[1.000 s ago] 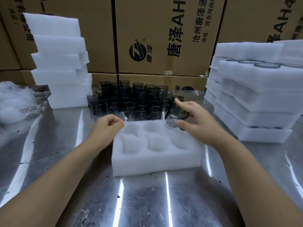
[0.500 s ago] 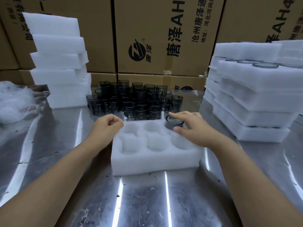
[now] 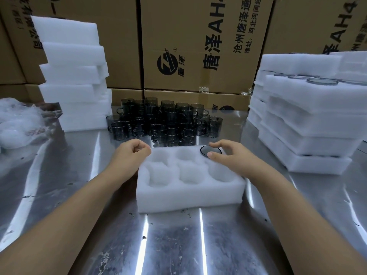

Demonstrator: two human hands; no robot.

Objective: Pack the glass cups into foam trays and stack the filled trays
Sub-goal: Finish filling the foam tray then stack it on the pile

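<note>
Head view: right hand (image 3: pixel 230 159), fingers spread, over smoky round glass cup (image 3: pixel 210 150) in white foam tray (image 3: pixel 188 195), two-o'clock pocket; press level while curled left hand (image 3: pixel 129 155) braces ten-o'clock corner.

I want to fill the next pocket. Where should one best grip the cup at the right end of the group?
Probably by its rim, from above and from the right with the right hand. The cup stands upright, mouth up, other cups crowd its left, and bare table lies on its right.
</note>
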